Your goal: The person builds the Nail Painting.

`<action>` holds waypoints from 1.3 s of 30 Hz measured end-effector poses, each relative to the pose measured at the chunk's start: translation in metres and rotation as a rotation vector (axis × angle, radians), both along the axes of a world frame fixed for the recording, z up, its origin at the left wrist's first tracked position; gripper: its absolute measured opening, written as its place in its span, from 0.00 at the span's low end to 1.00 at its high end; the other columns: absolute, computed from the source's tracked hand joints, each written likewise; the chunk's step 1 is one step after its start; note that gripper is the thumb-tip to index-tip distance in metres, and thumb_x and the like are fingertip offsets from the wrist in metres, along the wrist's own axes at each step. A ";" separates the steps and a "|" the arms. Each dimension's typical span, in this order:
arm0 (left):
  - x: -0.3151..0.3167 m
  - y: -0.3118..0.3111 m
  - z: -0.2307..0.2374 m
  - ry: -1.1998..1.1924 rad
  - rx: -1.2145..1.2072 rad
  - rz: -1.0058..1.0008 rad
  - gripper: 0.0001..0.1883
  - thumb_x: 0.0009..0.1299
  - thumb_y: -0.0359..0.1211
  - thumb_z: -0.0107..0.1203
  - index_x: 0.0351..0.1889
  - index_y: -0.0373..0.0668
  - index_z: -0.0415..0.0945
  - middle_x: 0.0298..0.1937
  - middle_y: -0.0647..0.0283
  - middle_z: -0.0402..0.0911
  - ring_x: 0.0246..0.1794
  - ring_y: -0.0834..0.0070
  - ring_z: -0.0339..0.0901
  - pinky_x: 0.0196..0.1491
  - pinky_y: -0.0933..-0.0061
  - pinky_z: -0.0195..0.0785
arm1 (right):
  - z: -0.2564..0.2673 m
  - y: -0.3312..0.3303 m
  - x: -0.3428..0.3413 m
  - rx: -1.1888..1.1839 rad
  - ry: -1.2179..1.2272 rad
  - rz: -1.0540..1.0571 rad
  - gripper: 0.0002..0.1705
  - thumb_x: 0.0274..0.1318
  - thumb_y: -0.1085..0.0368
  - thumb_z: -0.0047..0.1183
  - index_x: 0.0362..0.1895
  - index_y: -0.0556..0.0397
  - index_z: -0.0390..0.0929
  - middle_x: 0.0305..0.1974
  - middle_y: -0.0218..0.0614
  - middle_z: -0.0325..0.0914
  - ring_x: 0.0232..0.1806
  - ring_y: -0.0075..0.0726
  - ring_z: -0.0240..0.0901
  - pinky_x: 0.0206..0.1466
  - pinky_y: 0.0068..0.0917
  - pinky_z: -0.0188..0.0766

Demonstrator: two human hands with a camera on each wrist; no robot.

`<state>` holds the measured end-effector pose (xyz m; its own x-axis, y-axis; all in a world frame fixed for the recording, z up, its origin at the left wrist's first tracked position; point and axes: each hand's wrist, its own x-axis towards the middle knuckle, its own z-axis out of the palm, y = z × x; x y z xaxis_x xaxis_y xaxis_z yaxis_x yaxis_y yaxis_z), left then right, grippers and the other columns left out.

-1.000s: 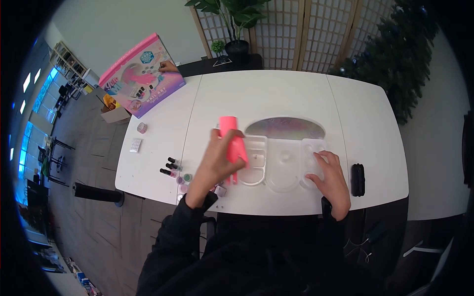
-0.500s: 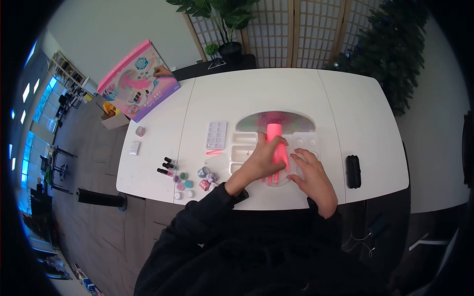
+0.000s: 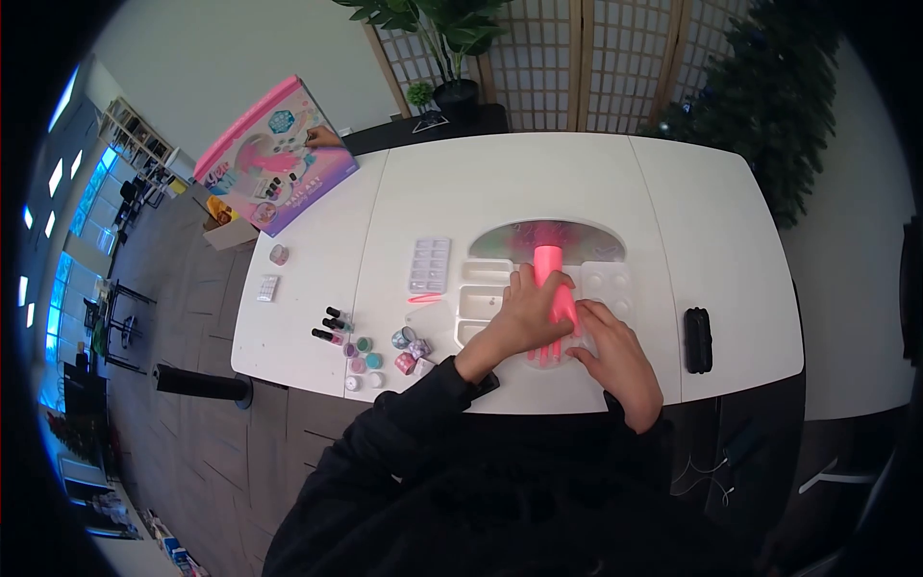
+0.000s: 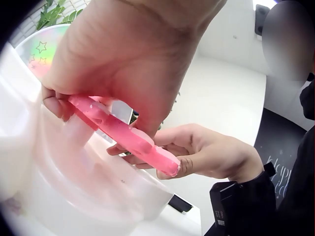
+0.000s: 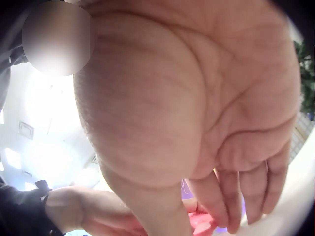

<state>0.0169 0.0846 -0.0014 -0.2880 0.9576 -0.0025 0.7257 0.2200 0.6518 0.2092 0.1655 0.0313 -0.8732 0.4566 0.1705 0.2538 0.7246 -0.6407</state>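
My left hand grips a bright pink plastic model hand over the middle of a white moulded tray. The model's wrist end points to the back and its fingers point to me. In the left wrist view, the pink model hand is tilted above the tray's rounded hollow. My right hand is at the model's right side, fingers fairly straight. Its thumb tip is right at a pink fingertip in the left wrist view. A shiny half-round panel stands behind the tray.
Left of the tray are a white compartment case, pink tweezers, several small pots, glitter rolls and nail polish bottles. A nail art box stands back left. On the right lies a black case.
My left hand has carried the pink model hand from the tray's left compartments to its middle and lower toward it. My right hand has come in from the tray's right side beside the model.
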 end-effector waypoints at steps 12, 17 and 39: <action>0.000 0.002 -0.004 0.058 0.008 -0.009 0.29 0.67 0.44 0.67 0.67 0.55 0.72 0.58 0.40 0.67 0.63 0.40 0.65 0.63 0.44 0.65 | 0.008 -0.002 -0.010 0.033 -0.038 -0.003 0.30 0.55 0.71 0.72 0.65 0.55 0.84 0.62 0.48 0.84 0.52 0.62 0.84 0.57 0.46 0.81; -0.004 -0.007 0.011 0.097 -0.087 -0.063 0.33 0.68 0.48 0.69 0.70 0.55 0.72 0.65 0.37 0.67 0.66 0.37 0.65 0.63 0.41 0.64 | 0.009 -0.003 -0.010 0.092 -0.102 -0.001 0.34 0.55 0.70 0.71 0.69 0.53 0.82 0.60 0.46 0.85 0.51 0.63 0.84 0.57 0.47 0.80; -0.221 -0.062 -0.004 0.335 -0.509 0.038 0.61 0.52 0.30 0.83 0.85 0.41 0.58 0.86 0.51 0.58 0.80 0.40 0.65 0.79 0.51 0.67 | -0.003 -0.008 -0.009 0.140 -0.046 -0.030 0.29 0.56 0.71 0.70 0.64 0.55 0.85 0.57 0.50 0.85 0.51 0.58 0.84 0.56 0.46 0.78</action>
